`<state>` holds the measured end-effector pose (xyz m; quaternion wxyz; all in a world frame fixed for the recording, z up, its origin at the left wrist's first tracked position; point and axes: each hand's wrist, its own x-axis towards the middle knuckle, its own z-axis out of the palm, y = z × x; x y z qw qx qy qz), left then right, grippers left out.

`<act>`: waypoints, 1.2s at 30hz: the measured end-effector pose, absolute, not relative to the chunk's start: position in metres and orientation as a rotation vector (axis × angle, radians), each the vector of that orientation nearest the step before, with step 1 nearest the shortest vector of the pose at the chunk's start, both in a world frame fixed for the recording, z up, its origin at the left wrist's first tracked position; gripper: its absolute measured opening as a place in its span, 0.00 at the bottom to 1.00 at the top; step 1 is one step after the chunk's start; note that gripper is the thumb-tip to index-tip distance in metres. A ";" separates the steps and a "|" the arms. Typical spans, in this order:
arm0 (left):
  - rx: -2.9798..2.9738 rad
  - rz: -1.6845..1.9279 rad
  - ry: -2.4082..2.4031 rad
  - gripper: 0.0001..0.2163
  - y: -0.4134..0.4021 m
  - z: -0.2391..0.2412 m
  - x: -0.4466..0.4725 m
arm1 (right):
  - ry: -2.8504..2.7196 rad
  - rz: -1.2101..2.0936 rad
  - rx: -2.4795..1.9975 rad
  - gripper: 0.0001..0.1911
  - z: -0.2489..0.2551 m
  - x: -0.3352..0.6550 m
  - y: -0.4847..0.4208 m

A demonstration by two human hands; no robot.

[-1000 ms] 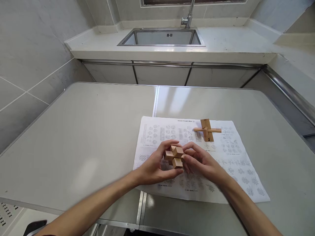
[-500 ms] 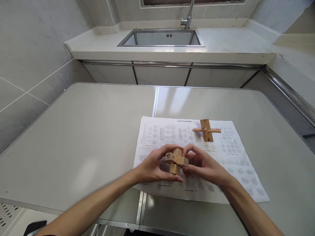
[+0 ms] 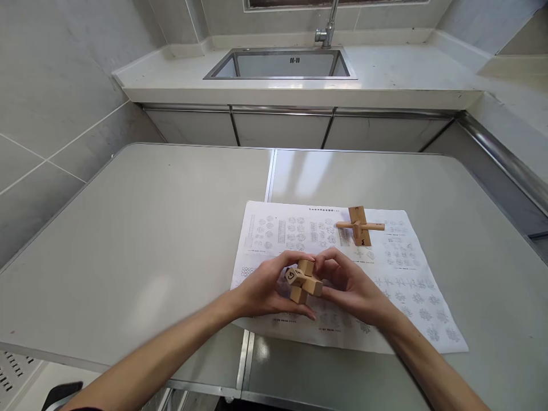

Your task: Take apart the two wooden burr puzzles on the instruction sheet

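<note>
A small wooden block puzzle (image 3: 303, 281) hangs just above the near middle of the printed sheet (image 3: 411, 302), caught between both hands. The left hand (image 3: 263, 292) curls narrowly round its left side, thumb underneath and fingertips on the top bar. The right hand (image 3: 353, 288) closes on the opposite side, its fingertips meeting the wood from above and behind. One bar end, marked with a dark figure, points towards the sheet's near left corner.

The puzzle looks light, stiff and dry: plain unvarnished wood with square edges that should give good friction. The weak point is probably the joints, since crossed bars like these may slide apart if squeezed along one axis only. The safest hold seems to be on the protruding bar ends, with opposing pressure from both sides, rather than on the crowded centre.

A second wooden puzzle (image 3: 359, 226), flatter and cross-shaped, lies on the sheet's far right part, well apart from the hands. The sheet lies flat on a grey table (image 3: 149, 228), and a steel sink (image 3: 280, 64) sits far beyond the sheet's far edge
</note>
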<state>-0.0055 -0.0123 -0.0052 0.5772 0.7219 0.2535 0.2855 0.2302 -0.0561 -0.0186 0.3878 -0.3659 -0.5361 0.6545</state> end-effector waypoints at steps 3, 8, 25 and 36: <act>1.633 0.707 0.655 0.37 -0.012 -0.005 -0.004 | -1.364 1.507 -1.051 0.13 -0.019 0.227 -0.056; 1.558 0.752 0.697 0.35 -0.012 -0.007 -0.002 | -1.430 1.365 -1.173 0.14 -0.017 0.223 -0.055; 1.590 0.703 0.814 0.32 -0.012 -0.004 -0.002 | -1.579 1.221 -1.219 0.09 -0.024 0.220 -0.058; 1.645 0.716 0.839 0.31 -0.011 0.000 -0.002 | -1.589 1.195 -1.220 0.10 -0.027 0.220 -0.061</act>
